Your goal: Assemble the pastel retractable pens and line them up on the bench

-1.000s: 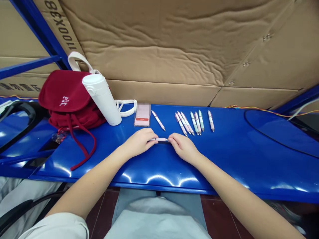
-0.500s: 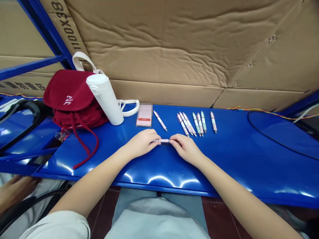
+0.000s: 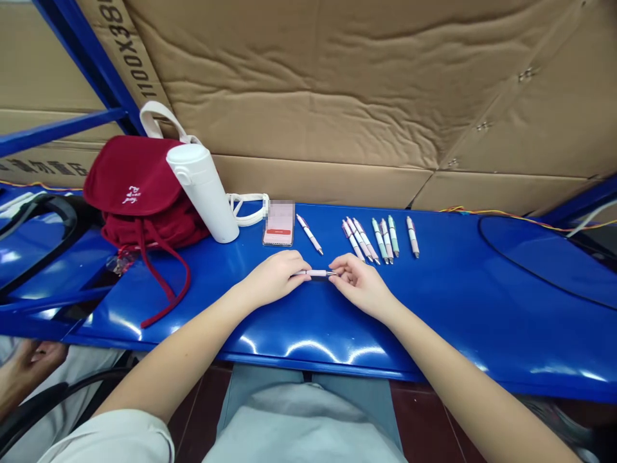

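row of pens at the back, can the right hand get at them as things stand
Probably yes: the right hand lies just in front of the row of pens, with only blue tabletop between, nothing blocking. Its fingers sit near the tip of the pink pen.

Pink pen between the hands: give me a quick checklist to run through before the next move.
1. Left hand grips the pink pen: ok.
2. Right hand fingers touching the pen's metal end: cannot tell, they are right beside it.
3. Pen clear of the row of pens: ok, apart.
4. Phone and lone pen clear of the left hand: ok.
5. Another person's hand clear of the blue table: ok, below its near edge.
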Demonstrator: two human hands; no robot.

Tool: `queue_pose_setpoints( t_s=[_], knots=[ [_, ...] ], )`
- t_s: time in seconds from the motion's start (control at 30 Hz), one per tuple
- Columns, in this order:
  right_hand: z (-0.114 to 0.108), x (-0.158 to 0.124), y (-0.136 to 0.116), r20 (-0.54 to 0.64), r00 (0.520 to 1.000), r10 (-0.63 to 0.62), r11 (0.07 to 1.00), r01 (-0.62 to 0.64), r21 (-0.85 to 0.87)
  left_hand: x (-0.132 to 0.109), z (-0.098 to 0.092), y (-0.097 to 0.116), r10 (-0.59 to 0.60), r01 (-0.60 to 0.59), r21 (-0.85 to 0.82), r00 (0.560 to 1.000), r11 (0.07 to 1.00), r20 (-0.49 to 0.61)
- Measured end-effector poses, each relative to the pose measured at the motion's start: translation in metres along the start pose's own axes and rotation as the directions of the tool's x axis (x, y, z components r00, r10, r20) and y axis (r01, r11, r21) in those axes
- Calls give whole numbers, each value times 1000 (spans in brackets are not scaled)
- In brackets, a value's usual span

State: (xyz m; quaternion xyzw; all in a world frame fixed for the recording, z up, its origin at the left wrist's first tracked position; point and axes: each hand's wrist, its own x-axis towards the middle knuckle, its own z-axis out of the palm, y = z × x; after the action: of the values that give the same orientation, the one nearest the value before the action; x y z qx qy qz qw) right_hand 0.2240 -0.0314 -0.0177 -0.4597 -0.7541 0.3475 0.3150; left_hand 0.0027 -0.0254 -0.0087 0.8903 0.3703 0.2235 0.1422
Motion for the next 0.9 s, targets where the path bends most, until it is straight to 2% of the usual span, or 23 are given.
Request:
queue_pose_setpoints(
  t_s=[0.3, 0.4, 0.57, 0.77, 0.9],
  knots=[
    [0, 1, -1, 24, 1000, 10, 1000, -9, -14, 0, 0, 2, 25, -25, 6, 999, 1000, -25],
    [0, 3, -2, 45, 999, -23, 994, 27, -107, 0, 1, 2, 37, -37, 4, 998, 999, -55],
    [-4, 3, -2, 132, 991, -20, 947, 61, -315, 0, 5, 1, 44, -44, 10, 999, 999, -29],
    [-11, 0, -5, 226, 969, -100, 929, 172, -327, 0, 5, 0, 40, -40, 10, 998, 999, -37],
    [-10, 0, -3, 241, 969, -46, 921, 135, -366, 0, 4, 1, 46, -46, -14, 998, 999, -44]
  ],
)
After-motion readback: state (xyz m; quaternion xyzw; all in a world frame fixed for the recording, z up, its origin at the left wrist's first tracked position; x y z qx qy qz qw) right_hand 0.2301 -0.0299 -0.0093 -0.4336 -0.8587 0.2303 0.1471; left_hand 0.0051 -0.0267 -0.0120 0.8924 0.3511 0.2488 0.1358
